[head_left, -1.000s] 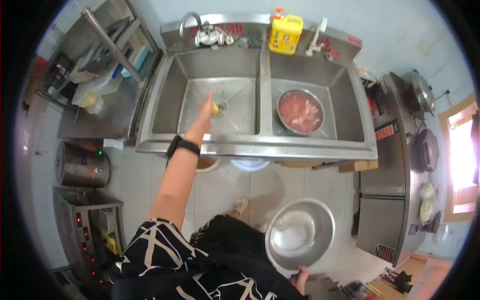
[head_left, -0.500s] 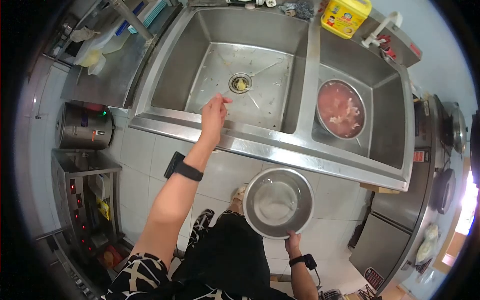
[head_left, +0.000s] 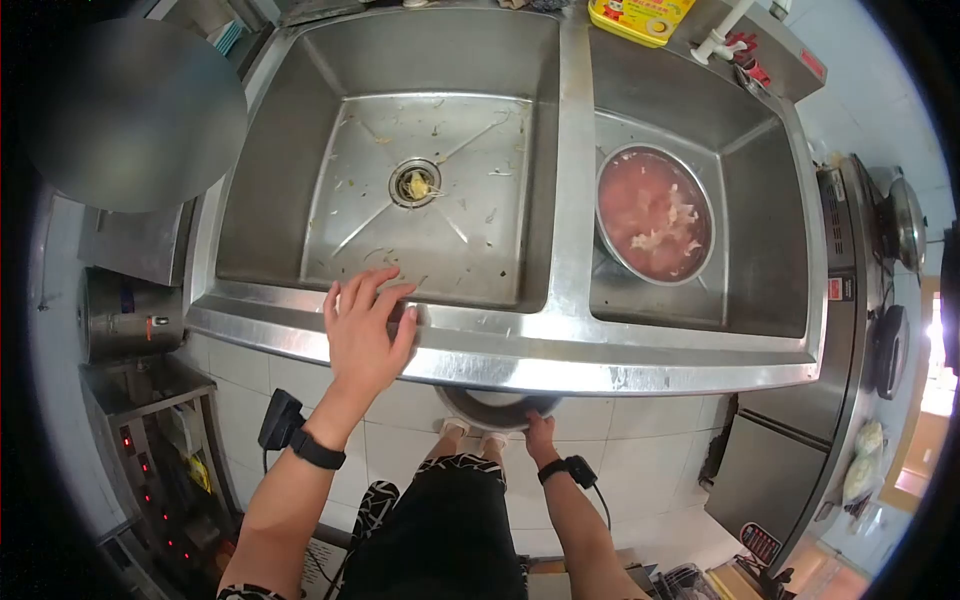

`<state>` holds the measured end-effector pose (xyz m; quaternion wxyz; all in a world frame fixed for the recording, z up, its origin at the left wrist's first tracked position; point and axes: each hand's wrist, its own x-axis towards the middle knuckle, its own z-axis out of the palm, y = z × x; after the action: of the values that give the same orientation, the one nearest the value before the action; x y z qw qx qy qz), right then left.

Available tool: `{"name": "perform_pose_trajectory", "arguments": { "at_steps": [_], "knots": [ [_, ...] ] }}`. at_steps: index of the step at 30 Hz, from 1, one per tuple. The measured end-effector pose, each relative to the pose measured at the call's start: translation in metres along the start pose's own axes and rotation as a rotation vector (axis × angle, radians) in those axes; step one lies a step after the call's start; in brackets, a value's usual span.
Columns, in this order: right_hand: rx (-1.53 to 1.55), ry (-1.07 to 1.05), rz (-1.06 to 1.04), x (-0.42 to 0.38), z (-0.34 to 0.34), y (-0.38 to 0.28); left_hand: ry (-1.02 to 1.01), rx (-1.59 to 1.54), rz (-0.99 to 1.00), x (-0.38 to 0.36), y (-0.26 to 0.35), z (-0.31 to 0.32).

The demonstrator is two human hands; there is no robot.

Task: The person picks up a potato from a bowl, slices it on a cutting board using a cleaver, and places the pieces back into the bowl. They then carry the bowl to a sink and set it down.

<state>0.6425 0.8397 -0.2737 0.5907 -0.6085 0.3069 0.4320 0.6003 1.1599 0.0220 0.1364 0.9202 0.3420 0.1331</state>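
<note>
My left hand (head_left: 367,332) is over the front rim of the left sink basin (head_left: 470,250), fingers spread and holding nothing. Scraps are scattered on that basin's floor, with a yellowish clump in the drain (head_left: 415,183). My right hand (head_left: 540,430) grips the near right edge of a steel bowl (head_left: 480,412), below the sink's front edge, which hides most of the bowl. A round metal container (head_left: 708,240) of pinkish liquid with pale pieces stands in the right sink basin (head_left: 760,200).
A yellow tub (head_left: 640,18) and a white faucet (head_left: 722,35) are behind the sink. A large blurred grey disc (head_left: 140,115) covers the upper left. Steel cabinets (head_left: 770,480) flank the right; a rack with red lights (head_left: 150,470) stands left.
The bowl has moved forward and left, partly under the sink's edge, with my right hand on it. My left hand has shifted down and left, fingers spreading. The view has shifted.
</note>
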Motion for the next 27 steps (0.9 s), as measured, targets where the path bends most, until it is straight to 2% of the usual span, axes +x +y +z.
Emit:
{"name": "perform_pose_trajectory", "arguments": {
  "at_steps": [7,19,20,23,24,25,27],
  "knots": [
    [0.038,-0.026,-0.06,0.069,0.043,-0.017,-0.034,0.037,-0.017,0.002,0.0,0.002],
    [0.022,-0.178,-0.137,0.096,0.041,-0.02,-0.029,0.042,-0.013,0.002,0.005,0.002],
    [-0.004,-0.22,-0.176,0.092,0.034,-0.011,-0.108,0.094,-0.017,0.0,0.001,0.001],
    [-0.062,-0.485,-0.503,0.091,-0.011,0.051,-0.007,0.12,0.133,-0.005,0.015,0.011],
    [-0.354,-0.625,-0.411,0.063,-0.038,0.041,-0.209,0.051,0.198,-0.009,0.045,0.013],
    [-1.036,-0.507,-1.13,0.009,-0.04,0.018,-0.42,0.002,0.278,-0.018,0.073,0.012],
    [-0.324,-0.361,-0.141,-0.075,-0.065,-0.005,-0.459,-0.078,0.507,-0.021,0.113,0.014]
  ]
}}
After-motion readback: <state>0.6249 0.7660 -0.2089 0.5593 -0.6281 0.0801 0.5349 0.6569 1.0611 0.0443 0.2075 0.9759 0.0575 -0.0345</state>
